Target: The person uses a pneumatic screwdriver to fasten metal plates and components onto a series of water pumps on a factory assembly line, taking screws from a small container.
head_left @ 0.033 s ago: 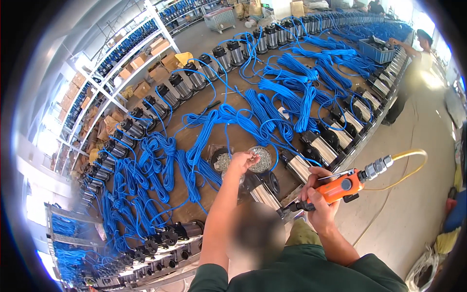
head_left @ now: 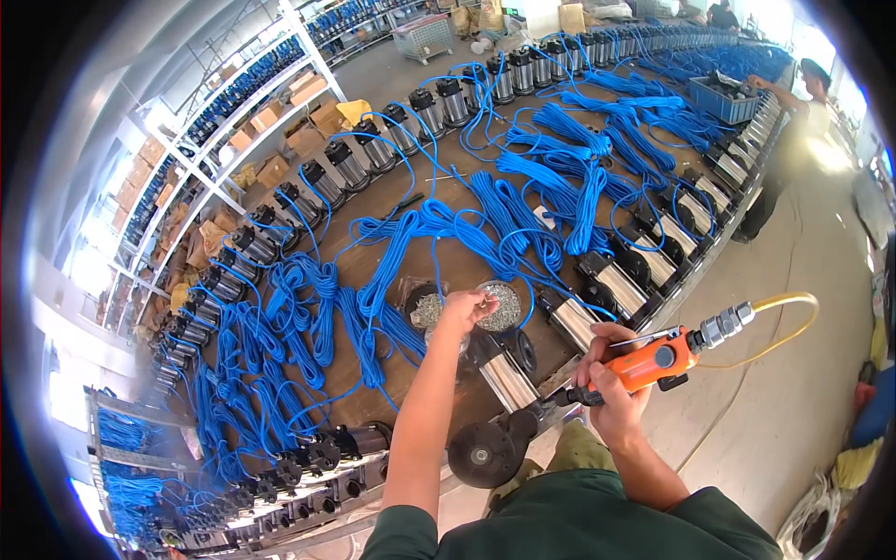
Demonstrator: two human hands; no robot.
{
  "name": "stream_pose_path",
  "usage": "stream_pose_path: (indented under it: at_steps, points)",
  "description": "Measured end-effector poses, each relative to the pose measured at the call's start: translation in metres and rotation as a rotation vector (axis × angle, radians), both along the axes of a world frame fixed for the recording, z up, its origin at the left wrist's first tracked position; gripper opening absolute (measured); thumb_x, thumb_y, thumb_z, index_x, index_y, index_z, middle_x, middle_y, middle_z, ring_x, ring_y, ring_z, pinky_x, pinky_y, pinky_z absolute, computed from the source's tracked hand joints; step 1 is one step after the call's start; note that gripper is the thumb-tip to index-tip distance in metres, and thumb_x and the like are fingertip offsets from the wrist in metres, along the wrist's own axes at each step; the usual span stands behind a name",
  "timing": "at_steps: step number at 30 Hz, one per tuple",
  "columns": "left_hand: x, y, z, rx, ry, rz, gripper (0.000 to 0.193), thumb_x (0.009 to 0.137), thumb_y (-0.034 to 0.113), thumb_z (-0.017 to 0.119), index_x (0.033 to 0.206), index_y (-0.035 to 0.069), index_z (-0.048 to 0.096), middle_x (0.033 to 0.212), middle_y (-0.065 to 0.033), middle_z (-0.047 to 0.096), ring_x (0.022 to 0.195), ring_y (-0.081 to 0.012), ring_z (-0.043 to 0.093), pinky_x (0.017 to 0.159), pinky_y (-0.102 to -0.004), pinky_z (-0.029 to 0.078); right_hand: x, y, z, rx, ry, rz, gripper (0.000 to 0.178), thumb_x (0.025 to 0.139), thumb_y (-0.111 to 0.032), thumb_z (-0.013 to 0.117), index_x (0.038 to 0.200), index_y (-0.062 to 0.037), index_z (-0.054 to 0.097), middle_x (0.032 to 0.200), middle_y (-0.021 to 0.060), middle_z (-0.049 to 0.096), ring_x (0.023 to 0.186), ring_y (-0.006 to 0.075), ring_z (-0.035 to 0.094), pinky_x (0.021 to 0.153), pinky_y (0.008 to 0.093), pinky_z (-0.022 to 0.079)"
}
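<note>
My right hand is wrapped round an orange pneumatic screwdriver, with a yellow air hose at its rear end. Its dark nose points left toward a submersible pump lying on its side; I cannot tell whether the bit touches it. The pump has a steel body and a round black end part over the table's edge. Over the small-parts containers, my left hand has its fingers pinched together; what they hold is too small to make out. Beside it are a bowl of small metal screws and another parts container.
Coiled blue cables cover much of the brown table. Upright pumps line its far edge, with more lying along the right edge. A blue crate and another person are at far right. White shelving stands left.
</note>
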State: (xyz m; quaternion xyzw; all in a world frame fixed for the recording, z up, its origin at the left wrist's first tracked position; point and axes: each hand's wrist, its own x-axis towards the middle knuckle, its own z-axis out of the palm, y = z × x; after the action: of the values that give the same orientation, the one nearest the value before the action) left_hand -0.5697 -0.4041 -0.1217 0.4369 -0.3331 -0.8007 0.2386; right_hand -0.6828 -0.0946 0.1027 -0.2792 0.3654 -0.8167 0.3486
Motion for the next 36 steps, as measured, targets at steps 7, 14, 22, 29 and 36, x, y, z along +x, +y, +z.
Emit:
stream_pose_path:
  at_steps: [7, 14, 22, 29, 36]
  points:
    - [-0.006, 0.003, 0.004, -0.062, -0.099, 0.055, 0.02, 0.098, 0.006, 0.047, 0.103, -0.011, 0.057, 0.095, -0.0247, 0.067, 0.079, -0.0312, 0.068, 0.068, -0.0369, 0.061, -0.004, 0.007, -0.004, -0.016, -0.041, 0.039, 0.043, 0.079, 0.001, 0.059, 0.12, 0.0043, 0.05, 0.083, 0.0053, 0.051, 0.068, 0.0146, 0.055, 0.066, 0.0288, 0.049]
    - [0.022, 0.021, 0.039, -0.018, 0.118, 0.164, 0.026, 0.1, 0.012, 0.046, 0.101, -0.009, 0.061, 0.1, -0.0178, 0.068, 0.079, -0.0218, 0.065, 0.07, -0.0302, 0.056, -0.011, 0.001, 0.003, 0.018, 0.08, -0.052, 0.045, 0.074, -0.004, 0.063, 0.117, 0.0036, 0.051, 0.096, 0.0121, 0.059, 0.069, 0.0176, 0.058, 0.071, 0.0343, 0.051]
    - [0.073, 0.182, 0.174, 0.179, 0.299, 0.243, 0.02, 0.093, 0.024, 0.065, 0.088, 0.006, 0.058, 0.074, -0.0044, 0.058, 0.057, -0.0132, 0.048, 0.048, -0.0246, 0.034, 0.02, -0.031, 0.018, -0.321, -0.031, 0.083, 0.031, 0.085, -0.017, 0.057, 0.109, -0.0004, 0.048, 0.08, 0.0086, 0.05, 0.06, 0.0141, 0.049, 0.062, 0.0326, 0.043]
    - [0.111, 0.253, 0.2, 0.157, 0.483, 0.447, 0.021, 0.096, 0.019, 0.06, 0.099, -0.002, 0.059, 0.079, -0.0049, 0.055, 0.064, -0.0106, 0.044, 0.052, -0.0218, 0.034, 0.073, -0.044, 0.015, -0.39, -0.097, 0.255, 0.03, 0.079, -0.011, 0.055, 0.106, -0.0004, 0.047, 0.082, 0.0091, 0.053, 0.06, 0.0135, 0.05, 0.063, 0.0334, 0.045]
    - [0.128, 0.267, 0.184, 0.101, 0.508, 0.544, 0.023, 0.097, 0.023, 0.06, 0.098, 0.0, 0.059, 0.082, -0.006, 0.057, 0.066, -0.0118, 0.048, 0.055, -0.0228, 0.037, 0.093, -0.047, 0.008, -0.368, -0.098, 0.406, 0.031, 0.08, -0.01, 0.059, 0.107, -0.0014, 0.047, 0.082, 0.0095, 0.055, 0.062, 0.0154, 0.052, 0.066, 0.035, 0.047]
